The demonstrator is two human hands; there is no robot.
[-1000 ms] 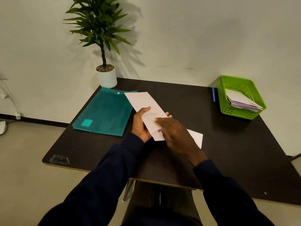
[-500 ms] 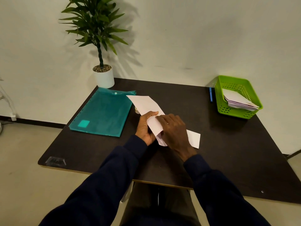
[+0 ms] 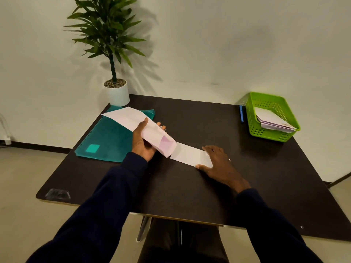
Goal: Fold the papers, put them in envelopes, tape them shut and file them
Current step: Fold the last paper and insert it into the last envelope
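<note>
Head view: at frame centre the left hand [image 3: 142,143] grips a pale envelope [image 3: 144,128], its mouth gaping toward the folded paper [image 3: 190,154] lying flat at centre right. The right hand [image 3: 218,164] rests on the paper with fingers [image 3: 208,149] spread. Both look light, thin and easily creased; the paper's near edge seems the best hold. The dark worktop [image 3: 190,196] looks smooth; a green basket [image 3: 254,130] sits upper right, a teal folder [image 3: 108,141] left.
</note>
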